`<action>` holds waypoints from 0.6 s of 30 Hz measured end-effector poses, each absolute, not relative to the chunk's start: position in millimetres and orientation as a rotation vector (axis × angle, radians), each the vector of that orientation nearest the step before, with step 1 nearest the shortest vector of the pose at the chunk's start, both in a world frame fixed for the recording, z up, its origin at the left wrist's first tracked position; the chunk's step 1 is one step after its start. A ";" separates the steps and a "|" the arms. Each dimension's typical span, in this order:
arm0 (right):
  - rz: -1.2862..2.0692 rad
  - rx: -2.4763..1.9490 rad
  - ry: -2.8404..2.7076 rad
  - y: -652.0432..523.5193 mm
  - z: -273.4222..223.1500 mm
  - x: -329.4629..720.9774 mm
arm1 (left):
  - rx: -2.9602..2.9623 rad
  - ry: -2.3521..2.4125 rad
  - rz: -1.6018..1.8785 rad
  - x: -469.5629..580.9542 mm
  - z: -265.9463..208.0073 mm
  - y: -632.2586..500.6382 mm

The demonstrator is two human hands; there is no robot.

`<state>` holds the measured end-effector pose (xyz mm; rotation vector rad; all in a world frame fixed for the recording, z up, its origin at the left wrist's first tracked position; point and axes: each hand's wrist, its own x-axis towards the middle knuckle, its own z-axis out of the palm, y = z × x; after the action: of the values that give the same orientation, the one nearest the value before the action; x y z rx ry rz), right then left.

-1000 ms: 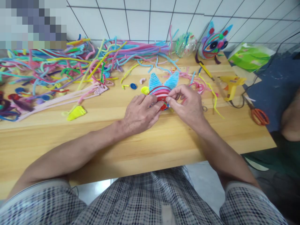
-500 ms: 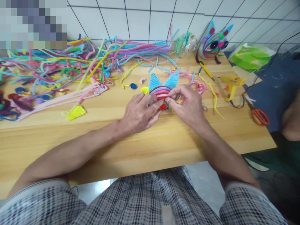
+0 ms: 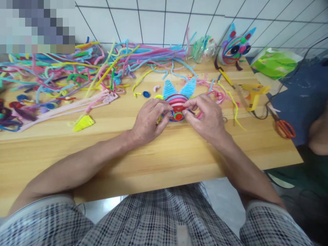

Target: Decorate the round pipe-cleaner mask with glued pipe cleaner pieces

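Note:
A small animal head made of pipe cleaners (image 3: pixel 176 100) lies on the table between my hands. It has two pointed light-blue ears, curved red, pink and white stripes, and a red nose (image 3: pixel 178 117) ringed in green. My left hand (image 3: pixel 150 119) pinches its left edge between thumb and fingertips. On the opposite side my right hand (image 3: pixel 207 117) grips the right edge, thumb and forefinger close together. My fingers cover parts of both sides. A yellow coil (image 3: pixel 159 97) shows behind my left fingers, with a dark blue coil (image 3: pixel 146 94) farther left.
Loose pipe cleaners (image 3: pixel 153 53) heap along the tiled wall. A finished animal head (image 3: pixel 234 49) stands at the back right. Nearby are a yellow cutter (image 3: pixel 226 78), a yellow glue gun (image 3: pixel 253 94), orange-handled scissors (image 3: pixel 285 128) and a green package (image 3: pixel 276 63). Someone's arm (image 3: pixel 319 133) is at far right.
My hands have drawn apart slightly, the left shifting left and the right a little right. More of the red nose and green ring now shows. The head stays in place.

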<state>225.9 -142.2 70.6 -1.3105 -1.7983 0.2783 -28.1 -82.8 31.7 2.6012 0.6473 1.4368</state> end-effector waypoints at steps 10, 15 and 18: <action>0.221 -1.314 -1.944 -142.2 71.0 227.4 | 2.564 0.611 1.436 -25.9 33.4 -82.6; 0.216 -1.254 -1.932 -141.5 72.8 230.7 | 2.523 0.585 1.485 -25.3 36.1 -82.7; 0.241 -1.222 -1.805 -144.7 77.4 232.4 | 2.490 0.628 1.470 -26.8 41.0 -85.5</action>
<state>232.4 -144.7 77.4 -1.2216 -1.8050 0.2413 -26.8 -85.5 41.0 2.4899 0.6276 1.4702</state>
